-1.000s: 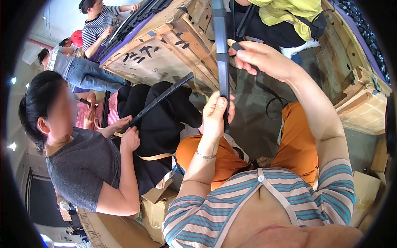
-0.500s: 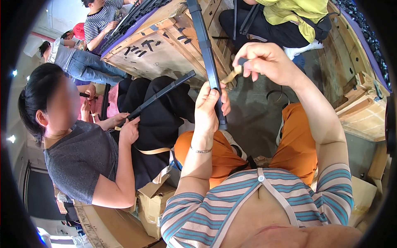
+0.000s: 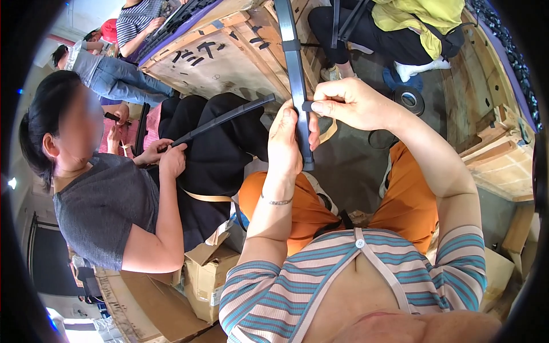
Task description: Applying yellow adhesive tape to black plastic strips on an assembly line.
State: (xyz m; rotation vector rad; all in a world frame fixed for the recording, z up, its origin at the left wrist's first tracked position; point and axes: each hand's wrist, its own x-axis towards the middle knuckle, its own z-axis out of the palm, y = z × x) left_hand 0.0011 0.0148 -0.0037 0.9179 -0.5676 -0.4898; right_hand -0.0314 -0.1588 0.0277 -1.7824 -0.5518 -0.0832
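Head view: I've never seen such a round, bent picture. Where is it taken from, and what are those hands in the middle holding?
There is no machine here, just a person's bare hands. The camera sits on that person's head, looking down; its wide fisheye lens bends straight edges. The left hand grips a long black bar. The right hand pinches a short dark strip at the bar's edge. A black roll lies on the floor. On the left, a co-worker holds a similar bar.
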